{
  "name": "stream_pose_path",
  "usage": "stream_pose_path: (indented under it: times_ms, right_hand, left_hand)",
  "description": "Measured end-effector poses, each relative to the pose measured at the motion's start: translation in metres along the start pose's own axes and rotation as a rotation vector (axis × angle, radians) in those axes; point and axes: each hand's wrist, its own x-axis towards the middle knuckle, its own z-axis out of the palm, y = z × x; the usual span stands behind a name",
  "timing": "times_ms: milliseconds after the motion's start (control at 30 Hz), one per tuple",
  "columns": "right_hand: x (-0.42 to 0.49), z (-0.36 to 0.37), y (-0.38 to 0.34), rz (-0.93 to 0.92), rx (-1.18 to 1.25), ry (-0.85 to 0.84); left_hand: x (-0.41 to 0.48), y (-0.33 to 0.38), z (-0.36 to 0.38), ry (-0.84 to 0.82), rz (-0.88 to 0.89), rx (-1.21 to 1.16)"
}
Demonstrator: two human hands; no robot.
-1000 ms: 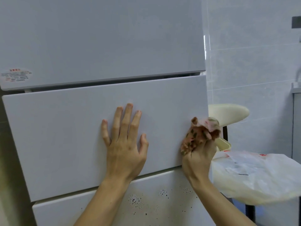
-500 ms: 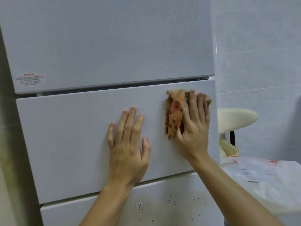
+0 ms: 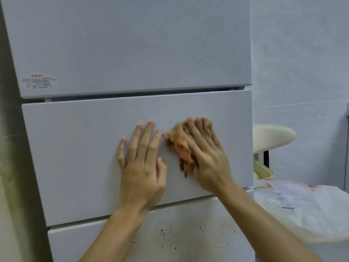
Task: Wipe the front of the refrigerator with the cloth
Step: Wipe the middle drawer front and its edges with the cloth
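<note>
A pale grey refrigerator (image 3: 79, 148) with three stacked front panels fills the view. My left hand (image 3: 141, 167) lies flat with straight fingers on the middle panel. Just to its right, my right hand (image 3: 205, 159) presses an orange patterned cloth (image 3: 181, 146) against the same panel with straight fingers; hand and cloth are motion-blurred. The cloth bunches out from under the hand on its left side, almost touching my left fingertips. The bottom panel (image 3: 170, 239) carries dark speckled spots.
A sticker (image 3: 37, 81) sits at the lower left of the top door. Right of the fridge stand a cream stool seat (image 3: 272, 137), a cream lidded container (image 3: 262, 171) and a white plastic bag (image 3: 306, 208). Tiled wall lies behind.
My right hand brought the cloth from the panel's right edge onto the panel, then swept it left and slightly down towards my left hand. My left hand stayed flat in place.
</note>
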Motion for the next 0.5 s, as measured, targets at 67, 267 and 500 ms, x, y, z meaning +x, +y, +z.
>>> stream_pose_path:
  times_ms: [67,267,500]
  right_hand:
    - [0.041,0.001,0.008,0.048,-0.007,0.053]
    - [0.039,0.020,-0.023,0.243,-0.039,0.153]
    - [-0.070,0.033,-0.079,0.149,0.008,-0.051]
  left_hand:
    - [-0.001,0.001,0.001,0.010,-0.005,-0.007]
    - [-0.001,-0.003,0.001,0.072,-0.039,-0.063]
    - [-0.009,-0.017,-0.011,0.009,-0.029,-0.019]
